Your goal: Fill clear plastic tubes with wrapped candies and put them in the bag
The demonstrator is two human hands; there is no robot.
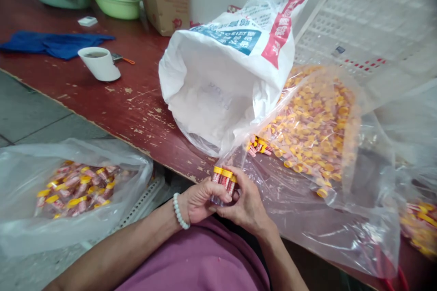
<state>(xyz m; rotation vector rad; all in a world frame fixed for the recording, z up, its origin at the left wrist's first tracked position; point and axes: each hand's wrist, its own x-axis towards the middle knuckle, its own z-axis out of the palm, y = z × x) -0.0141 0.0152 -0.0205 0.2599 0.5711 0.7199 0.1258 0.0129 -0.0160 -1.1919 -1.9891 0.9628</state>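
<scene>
Fingers (221, 191) of the left hand (198, 202) and of the right hand (248, 202) closed together around a small bunch of yellow-capped tubes (225, 179), smooth, cylindrical, upright, patterned red and white. Held just in front of the purple shirt (201, 259), by the near edge of the table (150, 122). To the left, in a limp, translucent bag (23, 163), a loose heap of similar tubes. Beyond the hands, a crinkled white sack (232, 50), wide-mouthed, printed in blue and red; at right, a glossy clear bag (358, 218), full of round, orange-yellow caps (314, 122). On worn, flaking red paint, a white cup (99, 68) and a rumpled blue cloth (58, 43). Chipped front edge running diagonally from upper left to the hands. More open leftward along that edge; tighter rightward, with slack film just beside the right hand.
</scene>
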